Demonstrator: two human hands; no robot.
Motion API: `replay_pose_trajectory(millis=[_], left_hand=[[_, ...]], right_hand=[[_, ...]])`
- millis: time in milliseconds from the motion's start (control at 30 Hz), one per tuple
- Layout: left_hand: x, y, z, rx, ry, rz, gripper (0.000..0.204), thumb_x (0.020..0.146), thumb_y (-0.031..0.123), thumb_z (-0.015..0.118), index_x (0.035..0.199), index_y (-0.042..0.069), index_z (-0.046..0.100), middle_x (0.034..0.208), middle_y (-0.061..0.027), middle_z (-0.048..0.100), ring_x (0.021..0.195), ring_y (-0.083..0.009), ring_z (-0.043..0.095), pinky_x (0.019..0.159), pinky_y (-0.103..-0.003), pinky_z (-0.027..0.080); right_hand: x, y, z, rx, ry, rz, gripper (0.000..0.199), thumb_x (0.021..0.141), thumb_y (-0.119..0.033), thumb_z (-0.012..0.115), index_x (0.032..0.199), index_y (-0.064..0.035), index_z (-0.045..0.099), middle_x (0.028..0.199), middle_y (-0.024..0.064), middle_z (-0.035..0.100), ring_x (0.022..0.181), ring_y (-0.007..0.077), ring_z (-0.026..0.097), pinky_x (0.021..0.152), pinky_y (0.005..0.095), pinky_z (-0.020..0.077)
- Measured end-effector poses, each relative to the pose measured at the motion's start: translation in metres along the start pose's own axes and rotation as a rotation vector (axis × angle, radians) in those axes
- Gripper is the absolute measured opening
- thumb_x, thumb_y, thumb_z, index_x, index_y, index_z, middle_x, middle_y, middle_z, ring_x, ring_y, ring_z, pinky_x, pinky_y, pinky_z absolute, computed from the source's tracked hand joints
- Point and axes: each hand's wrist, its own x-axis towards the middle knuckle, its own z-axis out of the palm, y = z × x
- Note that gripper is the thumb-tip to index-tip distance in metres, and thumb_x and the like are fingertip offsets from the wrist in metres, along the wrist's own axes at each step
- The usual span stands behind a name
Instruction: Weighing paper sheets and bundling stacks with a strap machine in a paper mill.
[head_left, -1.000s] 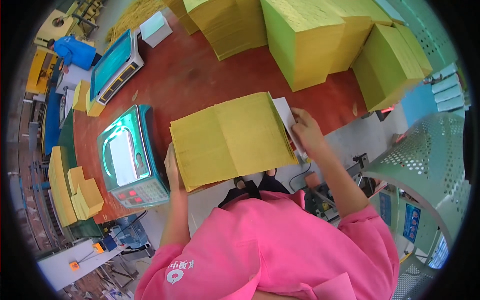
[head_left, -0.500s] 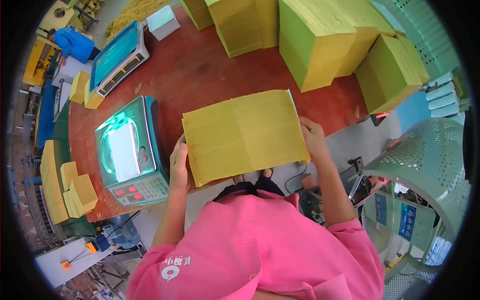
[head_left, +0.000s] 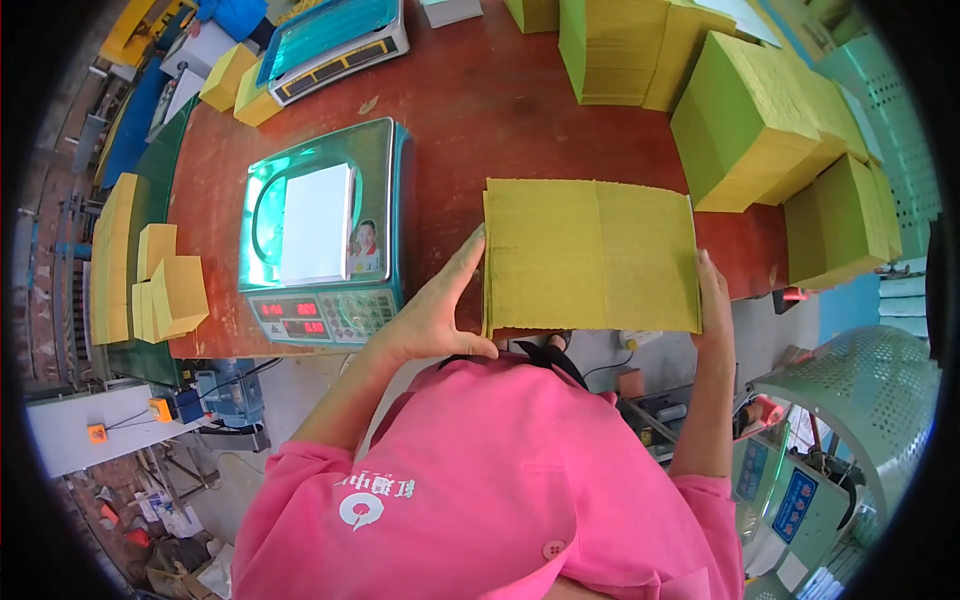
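A rectangular stack of yellow paper sheets (head_left: 590, 255) lies level in front of me at the table's near edge, a faint crease down its middle. My left hand (head_left: 440, 305) is at its left side, fingers stretched up along the edge and thumb spread apart below the near corner. On the opposite side, my right hand (head_left: 712, 300) has its fingers against the right edge, its thumb hidden. Left of the stack stands a lit digital scale (head_left: 325, 310), with a white block of paper (head_left: 315, 225) on its pan.
Tall yellow paper stacks (head_left: 750, 140) stand at the back right of the red table (head_left: 480, 110). A second scale (head_left: 335, 50) is at the back left. Smaller yellow bundles (head_left: 180, 300) sit at the far left. A perforated green metal guard (head_left: 850, 375) curves at my right.
My view has shifted left, so the scale and paper stacks appear farther right. The yellow stack has turned straighter. My left hand's thumb has spread away from the stack.
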Motion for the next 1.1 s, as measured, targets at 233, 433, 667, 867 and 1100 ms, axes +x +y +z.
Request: replay_pose_trajectory(millis=[233,433,667,867,1100], left_hand=[[-0.006,-0.003,0.009,0.165,0.094,-0.012,0.126,0.061,0.021,0.089,0.154,0.007,0.006,0.159,-0.0157,0.014,0.147,-0.031,0.018,0.118,-0.041,0.021],[0.001,-0.005,0.007,0.118,0.137,0.006,0.118,0.063,0.021,0.088,0.153,0.006,0.013,0.156,-0.0163,0.024,0.144,-0.032,0.027,0.116,-0.041,0.026],[0.002,-0.011,0.008,0.122,0.106,0.001,0.113,0.062,0.03,0.089,0.15,0.0,0.024,0.154,-0.0185,0.028,0.144,-0.0307,0.027,0.116,-0.04,0.023],[0.013,-0.019,0.005,-0.804,0.269,-0.25,0.054,0.103,0.039,0.04,0.135,-0.004,0.046,0.135,-0.0114,0.051,0.126,-0.0206,0.047,0.104,-0.034,0.037],[0.052,-0.032,0.008,-0.453,0.314,-0.559,0.041,0.102,0.029,0.044,0.122,-0.004,0.057,0.113,-0.0072,0.063,0.104,-0.0156,0.055,0.094,-0.031,0.041]], right_hand=[[0.001,0.0,0.0,-0.032,0.016,-0.006,0.047,0.101,-0.037,0.048,0.123,0.0031,0.057,0.109,0.0068,0.063,0.094,0.0121,0.06,0.08,0.0266,0.0488],[0.003,-0.002,0.0,-0.026,0.017,-0.009,0.046,0.101,-0.04,0.047,0.118,0.0013,0.058,0.104,0.0071,0.065,0.089,0.0128,0.064,0.077,0.0264,0.0514],[0.0,-0.001,0.0,-0.05,0.087,0.053,0.047,0.101,-0.038,0.049,0.122,0.0035,0.058,0.109,0.0065,0.063,0.094,0.011,0.059,0.08,0.0254,0.048],[-0.006,-0.008,0.007,-0.016,0.067,0.037,0.05,0.1,-0.04,0.05,0.124,0.0031,0.058,0.113,0.0063,0.062,0.1,0.0119,0.057,0.087,0.0267,0.0458],[0.001,-0.012,0.007,-0.117,0.007,0.019,0.039,0.099,-0.026,0.049,0.123,0.0032,0.059,0.113,0.0068,0.063,0.103,0.0138,0.057,0.089,0.0268,0.0451]])
